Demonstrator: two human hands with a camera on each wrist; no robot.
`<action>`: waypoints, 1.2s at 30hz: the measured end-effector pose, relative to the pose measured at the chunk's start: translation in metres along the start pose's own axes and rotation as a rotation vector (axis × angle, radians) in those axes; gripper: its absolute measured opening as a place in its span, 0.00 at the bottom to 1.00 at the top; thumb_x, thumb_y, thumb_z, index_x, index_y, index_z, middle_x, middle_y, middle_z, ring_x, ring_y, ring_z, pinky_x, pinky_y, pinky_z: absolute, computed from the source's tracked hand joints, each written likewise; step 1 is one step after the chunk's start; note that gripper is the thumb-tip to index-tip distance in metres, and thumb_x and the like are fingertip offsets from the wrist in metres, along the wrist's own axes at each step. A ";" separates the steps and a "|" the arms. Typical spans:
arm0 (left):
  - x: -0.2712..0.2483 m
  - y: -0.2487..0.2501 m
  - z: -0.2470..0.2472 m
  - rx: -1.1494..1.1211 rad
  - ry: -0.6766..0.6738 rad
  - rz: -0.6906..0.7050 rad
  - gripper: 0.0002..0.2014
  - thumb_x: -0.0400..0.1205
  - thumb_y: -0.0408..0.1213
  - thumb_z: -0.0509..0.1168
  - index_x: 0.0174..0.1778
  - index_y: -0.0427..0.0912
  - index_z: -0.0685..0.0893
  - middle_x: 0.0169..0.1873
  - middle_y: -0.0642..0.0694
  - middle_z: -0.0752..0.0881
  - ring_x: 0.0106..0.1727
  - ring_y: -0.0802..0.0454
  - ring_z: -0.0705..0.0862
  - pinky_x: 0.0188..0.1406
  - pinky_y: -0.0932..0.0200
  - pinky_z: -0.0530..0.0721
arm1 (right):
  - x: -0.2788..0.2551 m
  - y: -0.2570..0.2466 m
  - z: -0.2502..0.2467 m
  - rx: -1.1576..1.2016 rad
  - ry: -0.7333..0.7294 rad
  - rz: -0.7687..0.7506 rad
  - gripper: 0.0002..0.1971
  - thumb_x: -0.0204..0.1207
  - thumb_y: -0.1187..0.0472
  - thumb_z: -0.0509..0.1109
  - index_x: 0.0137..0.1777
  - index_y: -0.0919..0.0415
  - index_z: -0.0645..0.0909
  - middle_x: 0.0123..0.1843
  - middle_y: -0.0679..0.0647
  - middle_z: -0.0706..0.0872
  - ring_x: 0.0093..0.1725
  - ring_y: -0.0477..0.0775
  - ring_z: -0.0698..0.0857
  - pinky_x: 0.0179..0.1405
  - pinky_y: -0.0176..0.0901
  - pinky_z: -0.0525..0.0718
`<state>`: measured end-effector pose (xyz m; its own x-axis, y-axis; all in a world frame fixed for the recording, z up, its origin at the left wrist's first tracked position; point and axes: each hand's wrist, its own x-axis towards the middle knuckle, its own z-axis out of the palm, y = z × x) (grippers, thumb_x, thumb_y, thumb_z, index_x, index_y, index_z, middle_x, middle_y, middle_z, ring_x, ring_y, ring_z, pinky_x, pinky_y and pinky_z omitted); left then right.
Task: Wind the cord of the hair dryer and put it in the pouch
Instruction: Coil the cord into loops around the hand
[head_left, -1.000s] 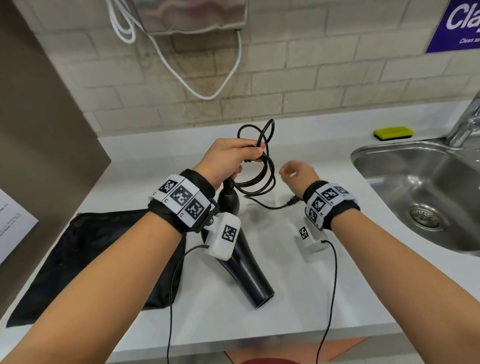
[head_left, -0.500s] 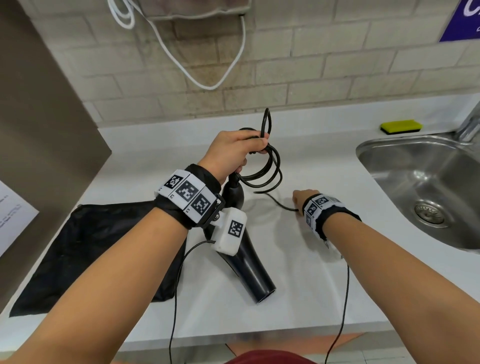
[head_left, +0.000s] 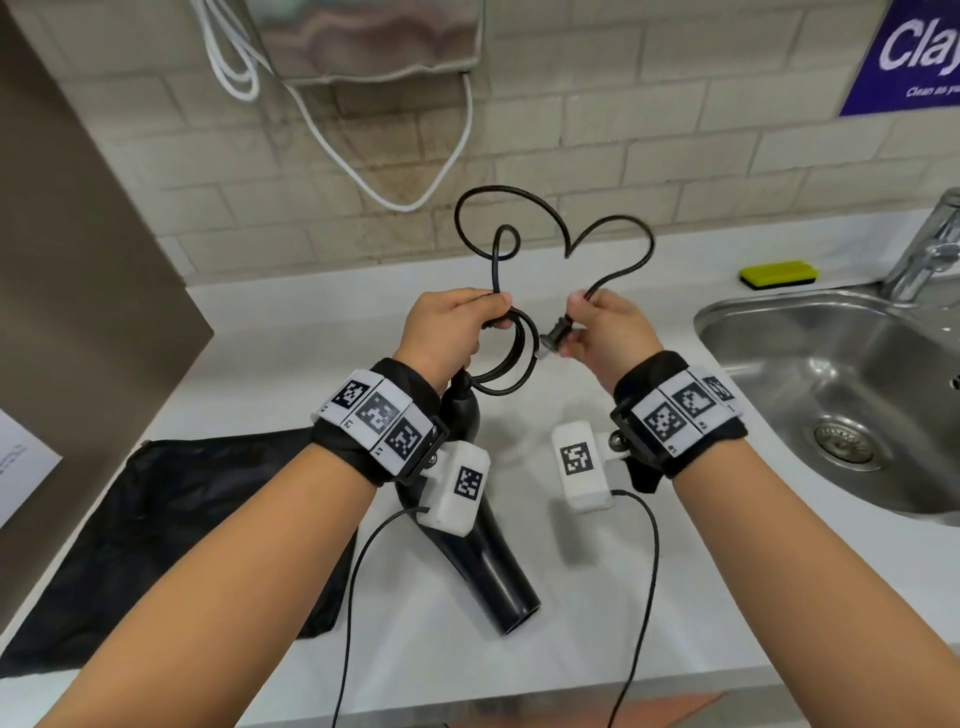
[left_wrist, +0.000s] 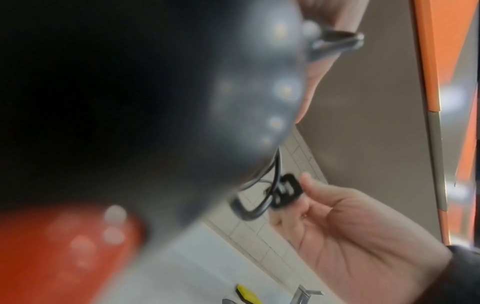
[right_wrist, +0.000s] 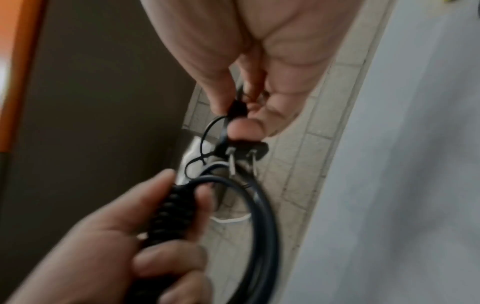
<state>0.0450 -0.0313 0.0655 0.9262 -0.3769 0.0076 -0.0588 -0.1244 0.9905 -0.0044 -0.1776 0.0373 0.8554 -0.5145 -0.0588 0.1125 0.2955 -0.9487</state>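
The black hair dryer (head_left: 493, 566) hangs tilted just above the white counter, barrel toward me; in the left wrist view it is a dark blur (left_wrist: 130, 102). My left hand (head_left: 467, 322) grips the top of its handle together with a few coils of the black cord (head_left: 511, 358), fingers round the ribbed cord sleeve (right_wrist: 171, 214). My right hand (head_left: 587, 322) pinches the plug (head_left: 553, 338), prongs pointing at the coils (right_wrist: 241, 152). The free cord arcs in a wavy loop (head_left: 519, 197) above both hands. The black pouch (head_left: 171, 519) lies flat on the counter at the left.
A steel sink (head_left: 727, 322) with a faucet (head_left: 930, 249) lies at the right. A yellow sponge (head_left: 779, 274) sits behind it. A white cable (head_left: 363, 171) hangs on the tiled wall. A brown panel (head_left: 78, 260) bounds the left side. The counter's front edge is near.
My right hand dropped to the counter, took the plug end and lifted it up beside my left hand. The loose cord tail now arcs in the air above both hands.
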 end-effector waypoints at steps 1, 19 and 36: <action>0.000 0.000 0.000 -0.013 0.010 -0.005 0.05 0.78 0.38 0.69 0.39 0.44 0.88 0.34 0.46 0.87 0.14 0.61 0.67 0.15 0.70 0.64 | -0.003 -0.003 0.003 0.044 -0.023 -0.053 0.11 0.82 0.69 0.59 0.37 0.61 0.71 0.33 0.56 0.73 0.29 0.53 0.76 0.24 0.36 0.80; 0.001 0.000 0.006 -0.072 0.077 -0.030 0.05 0.80 0.40 0.67 0.40 0.47 0.87 0.36 0.48 0.87 0.21 0.56 0.66 0.17 0.69 0.64 | -0.011 0.007 0.006 0.093 -0.076 -0.507 0.04 0.71 0.67 0.65 0.40 0.59 0.73 0.33 0.46 0.77 0.33 0.50 0.83 0.31 0.38 0.83; 0.004 -0.001 0.010 -0.284 0.037 -0.086 0.06 0.81 0.33 0.63 0.42 0.42 0.85 0.30 0.49 0.81 0.17 0.59 0.64 0.14 0.68 0.60 | -0.006 0.028 0.029 -0.491 -0.040 -0.655 0.13 0.58 0.58 0.79 0.26 0.42 0.78 0.30 0.39 0.79 0.46 0.63 0.80 0.49 0.52 0.80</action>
<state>0.0447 -0.0422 0.0634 0.9364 -0.3422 -0.0780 0.1223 0.1097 0.9864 0.0084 -0.1432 0.0200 0.7114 -0.4283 0.5572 0.3698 -0.4461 -0.8150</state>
